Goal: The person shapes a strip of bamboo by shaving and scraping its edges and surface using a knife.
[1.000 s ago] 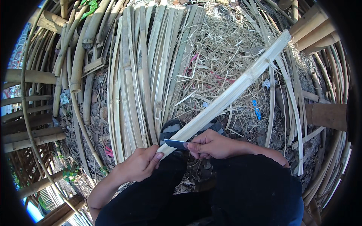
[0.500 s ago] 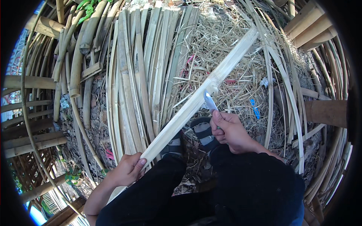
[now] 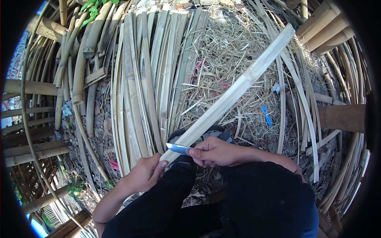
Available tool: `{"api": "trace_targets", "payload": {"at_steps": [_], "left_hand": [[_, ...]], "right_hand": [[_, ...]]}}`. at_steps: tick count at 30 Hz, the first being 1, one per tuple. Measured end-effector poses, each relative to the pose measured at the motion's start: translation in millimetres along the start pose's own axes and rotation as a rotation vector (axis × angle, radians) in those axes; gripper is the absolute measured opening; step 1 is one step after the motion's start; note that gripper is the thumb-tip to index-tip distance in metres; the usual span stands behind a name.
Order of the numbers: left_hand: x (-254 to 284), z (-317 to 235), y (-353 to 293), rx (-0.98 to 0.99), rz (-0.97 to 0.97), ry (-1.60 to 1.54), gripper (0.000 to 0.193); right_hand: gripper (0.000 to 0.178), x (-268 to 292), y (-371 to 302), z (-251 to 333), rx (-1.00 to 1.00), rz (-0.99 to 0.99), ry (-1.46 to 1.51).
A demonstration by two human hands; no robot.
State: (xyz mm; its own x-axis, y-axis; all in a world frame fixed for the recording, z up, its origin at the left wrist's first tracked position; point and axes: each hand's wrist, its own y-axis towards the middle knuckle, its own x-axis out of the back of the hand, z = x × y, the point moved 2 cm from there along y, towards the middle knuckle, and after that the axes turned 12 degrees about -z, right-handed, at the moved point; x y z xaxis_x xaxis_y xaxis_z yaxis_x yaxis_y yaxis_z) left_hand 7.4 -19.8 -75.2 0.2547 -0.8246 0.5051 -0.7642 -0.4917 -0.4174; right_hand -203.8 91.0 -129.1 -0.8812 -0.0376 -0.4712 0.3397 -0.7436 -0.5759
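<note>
A long pale split bamboo strip slants from my left knee up to the far right, over the ground in front of me. My left hand grips its near end, the thumb lying on top. In my right hand is a knife, its handle hidden by the closed fingers. The knife's blade lies across the strip, just beyond my left hand, with the tip pointing left. Whether the edge bites into the bamboo I cannot tell.
Bamboo strips lie side by side on the left. Curly shavings cover the ground ahead, with a blue scrap among them. Bamboo poles stand at far left; a thick bamboo post juts in from the right. My shoes are under the strip.
The knife has come from midway along the strip down toward my left hand, its blade now crosswise. My left hand and the strip have shifted up and right.
</note>
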Motion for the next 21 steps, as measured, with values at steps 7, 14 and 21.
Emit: {"api": "trace_targets", "payload": {"at_steps": [7, 14, 21], "left_hand": [[1.9, -3.1, -4.2, -0.064, 0.018, 0.201, 0.027], [5.3, -14.5, -0.3, -0.065, 0.033, 0.18, 0.027], [8.5, -16.8, 0.7, -0.066, 0.036, 0.188, 0.027]], "right_hand": [[0.053, 2.2, -5.6, -7.2, 0.098, -0.081, -0.039], [0.051, 4.9, -13.0, -4.2, 0.142, -0.215, -0.094], [0.048, 9.9, -19.0, -4.9, 0.148, -0.292, -0.127]]}}
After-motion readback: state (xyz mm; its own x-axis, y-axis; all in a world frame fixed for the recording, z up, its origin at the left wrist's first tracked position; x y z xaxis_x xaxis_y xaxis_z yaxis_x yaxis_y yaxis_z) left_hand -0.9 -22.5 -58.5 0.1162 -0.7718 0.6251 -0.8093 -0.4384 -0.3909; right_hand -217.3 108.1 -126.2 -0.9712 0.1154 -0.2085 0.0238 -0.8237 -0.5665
